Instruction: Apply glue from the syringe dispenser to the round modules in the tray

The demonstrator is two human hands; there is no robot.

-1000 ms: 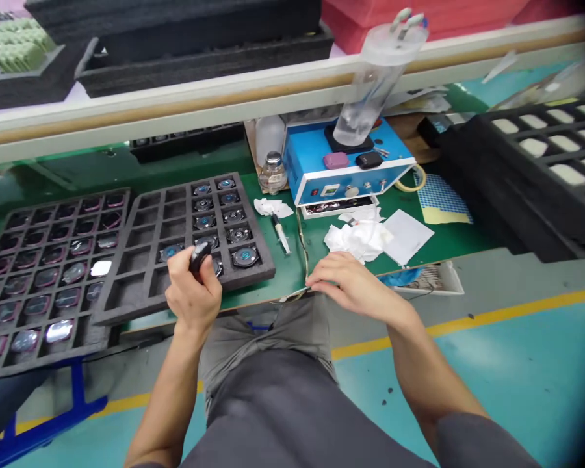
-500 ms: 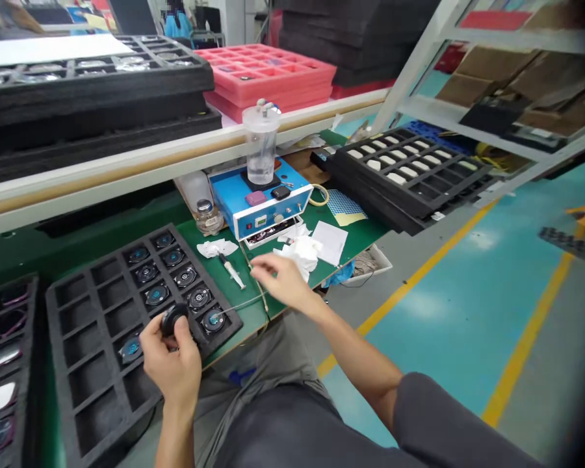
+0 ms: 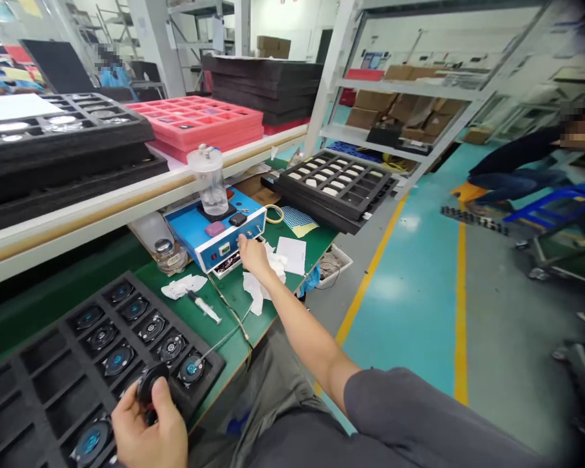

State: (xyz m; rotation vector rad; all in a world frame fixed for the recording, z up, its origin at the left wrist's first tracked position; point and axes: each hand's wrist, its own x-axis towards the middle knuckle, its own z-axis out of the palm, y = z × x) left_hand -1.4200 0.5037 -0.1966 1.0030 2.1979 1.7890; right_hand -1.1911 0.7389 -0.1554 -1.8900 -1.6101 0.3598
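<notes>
In the head view the left hand (image 3: 149, 432) sits at the bottom edge of the picture, its grip closed around a round black part (image 3: 149, 385) pinched between thumb and fingers, held just over the near corner of a black foam tray (image 3: 43, 383) that lies on the green counter (image 3: 234, 296). The tray's compartments near the hand carry more round parts with blue centres (image 3: 191, 368), each flat in its own cell. The right hand (image 3: 252, 255) is stretched out well apart from the left, at the front edge of a blue control box (image 3: 214, 229), its fingers curled down onto crumpled white wipes (image 3: 260, 279) just beside a small open tray under the box; whether its grip holds anything I cannot tell. On top of the box stands a clear plastic jar (image 3: 209, 181), upright, with a pink button and a black one next to it. A syringe (image 3: 203, 307) lies on the counter between the tray and the box, near another crumpled wipe (image 3: 182, 286), and a small glass bottle (image 3: 168, 255) stands behind them. Further right a second black tray (image 3: 338, 185) holds white pieces, and pink trays (image 3: 199, 123) rest on the shelf above the counter
</notes>
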